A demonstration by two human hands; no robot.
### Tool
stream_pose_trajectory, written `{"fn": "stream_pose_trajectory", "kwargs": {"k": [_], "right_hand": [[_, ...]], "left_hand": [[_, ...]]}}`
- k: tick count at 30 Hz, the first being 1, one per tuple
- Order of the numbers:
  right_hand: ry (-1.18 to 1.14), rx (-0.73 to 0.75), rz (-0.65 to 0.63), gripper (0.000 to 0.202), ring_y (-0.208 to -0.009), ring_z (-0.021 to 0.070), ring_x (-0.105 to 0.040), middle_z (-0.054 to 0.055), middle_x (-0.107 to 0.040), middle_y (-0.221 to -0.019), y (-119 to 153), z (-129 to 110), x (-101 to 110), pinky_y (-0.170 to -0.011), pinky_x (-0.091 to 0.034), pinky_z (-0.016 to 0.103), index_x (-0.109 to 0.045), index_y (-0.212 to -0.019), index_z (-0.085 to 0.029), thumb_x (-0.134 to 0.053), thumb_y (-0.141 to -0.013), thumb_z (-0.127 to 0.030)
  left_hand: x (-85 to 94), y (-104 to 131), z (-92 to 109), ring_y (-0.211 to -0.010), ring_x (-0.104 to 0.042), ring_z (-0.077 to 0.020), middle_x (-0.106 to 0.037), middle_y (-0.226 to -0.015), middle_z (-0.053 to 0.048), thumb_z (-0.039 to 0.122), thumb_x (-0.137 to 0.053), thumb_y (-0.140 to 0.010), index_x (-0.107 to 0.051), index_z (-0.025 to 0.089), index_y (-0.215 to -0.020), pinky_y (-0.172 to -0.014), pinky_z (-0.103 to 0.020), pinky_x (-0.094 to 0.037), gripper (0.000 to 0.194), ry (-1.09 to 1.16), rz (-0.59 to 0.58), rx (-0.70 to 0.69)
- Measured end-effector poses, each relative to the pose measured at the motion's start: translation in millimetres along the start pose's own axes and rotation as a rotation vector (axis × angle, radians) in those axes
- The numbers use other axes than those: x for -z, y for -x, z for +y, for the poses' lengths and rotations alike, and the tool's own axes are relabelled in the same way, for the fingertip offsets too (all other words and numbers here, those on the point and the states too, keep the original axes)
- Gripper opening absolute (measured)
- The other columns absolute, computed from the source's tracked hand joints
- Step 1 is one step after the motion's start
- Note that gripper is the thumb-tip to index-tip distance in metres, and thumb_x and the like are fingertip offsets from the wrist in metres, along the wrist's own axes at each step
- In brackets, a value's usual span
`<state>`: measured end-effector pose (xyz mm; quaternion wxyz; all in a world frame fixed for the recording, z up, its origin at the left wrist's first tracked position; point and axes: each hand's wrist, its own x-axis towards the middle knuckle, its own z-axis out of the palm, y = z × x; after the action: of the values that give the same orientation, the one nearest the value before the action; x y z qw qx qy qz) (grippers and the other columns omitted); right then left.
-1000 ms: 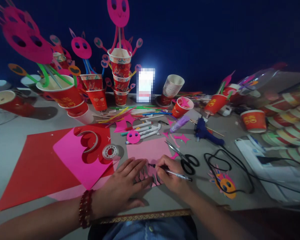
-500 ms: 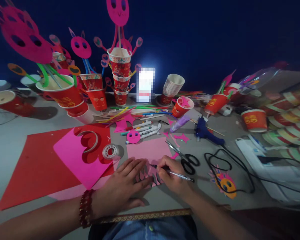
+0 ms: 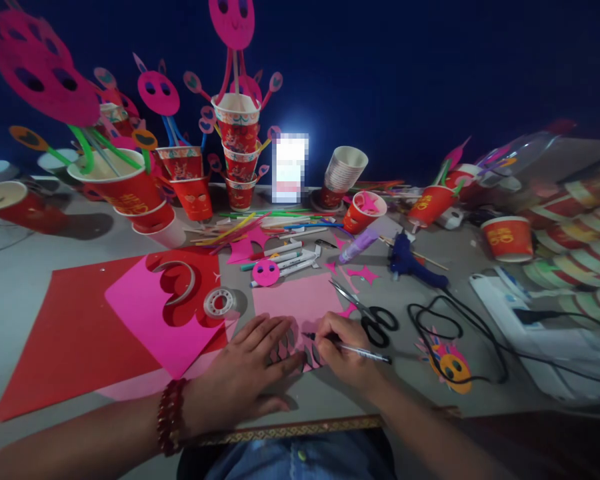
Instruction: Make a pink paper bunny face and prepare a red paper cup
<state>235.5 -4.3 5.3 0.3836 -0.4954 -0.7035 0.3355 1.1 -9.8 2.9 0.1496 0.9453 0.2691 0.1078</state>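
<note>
My left hand (image 3: 253,360) lies flat on a light pink sheet of paper (image 3: 300,300), fingers stretched to the right. In my right hand (image 3: 347,347) a marker pen (image 3: 365,352) is pinched, its dark tip at the paper close to my left fingertips. Dark curved outlines show on the sheet's lower part, partly covered by my left hand. Just right of the sheet lie scissors (image 3: 367,312) with black handles. A round pink smiling face cutout (image 3: 265,273) rests by several markers (image 3: 293,257) at the sheet's top edge.
To the left, a bright pink cut sheet (image 3: 145,313) and tape roll (image 3: 221,303) lie on red paper (image 3: 75,333). Paper-cup figures (image 3: 240,127) stand behind. On the right are a blue glue gun (image 3: 413,260), its cord, an orange face cutout (image 3: 453,367) and a power strip (image 3: 510,333).
The pen tip has moved slightly to the right over the pink sheet, with my right hand. My left hand stays in place. The whole view has shifted a little.
</note>
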Motion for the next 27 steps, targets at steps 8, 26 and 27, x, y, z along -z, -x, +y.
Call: {"fn": "stream_pose_trajectory", "kwargs": {"k": [8, 26, 27], "right_hand": [[-0.015, 0.000, -0.013, 0.019, -0.047, 0.0119, -0.045, -0.005, -0.049, -0.051, 0.6, -0.7, 0.3, -0.050, -0.035, 0.024, -0.046, -0.059, -0.023, -0.047, -0.075, -0.012], [-0.054, 0.002, -0.065, 0.018, -0.047, 0.0116, -0.045, -0.006, -0.048, -0.050, -0.1, -5.2, 3.7, -0.049, -0.034, 0.024, -0.045, -0.058, -0.023, -0.046, -0.072, -0.012], [-0.048, -0.003, -0.067, 0.018, -0.047, 0.0117, -0.045, -0.006, -0.048, -0.050, 0.0, -5.4, 3.7, -0.049, -0.034, 0.024, -0.045, -0.057, -0.023, -0.047, -0.072, -0.012]], "left_hand": [[0.6, -0.6, 0.6, -0.146, -0.031, -0.0362, -0.030, -0.161, -0.016, 0.053, -0.072, -0.083, -0.046, 0.030, -0.145, -0.117, -0.058, -0.029, 0.071, -0.004, -0.012, 0.005], [0.1, 0.3, -0.6, -0.145, -0.032, -0.0367, -0.032, -0.159, -0.018, 0.056, -0.068, -0.086, -0.046, 0.029, -0.145, -0.116, -0.058, -0.030, 0.069, -0.006, -0.008, 0.000], [0.4, 0.1, -0.4, -0.145, -0.033, -0.0365, -0.032, -0.160, -0.017, 0.056, -0.068, -0.086, -0.046, 0.029, -0.145, -0.116, -0.058, -0.030, 0.069, -0.004, -0.008, 0.004]]}}
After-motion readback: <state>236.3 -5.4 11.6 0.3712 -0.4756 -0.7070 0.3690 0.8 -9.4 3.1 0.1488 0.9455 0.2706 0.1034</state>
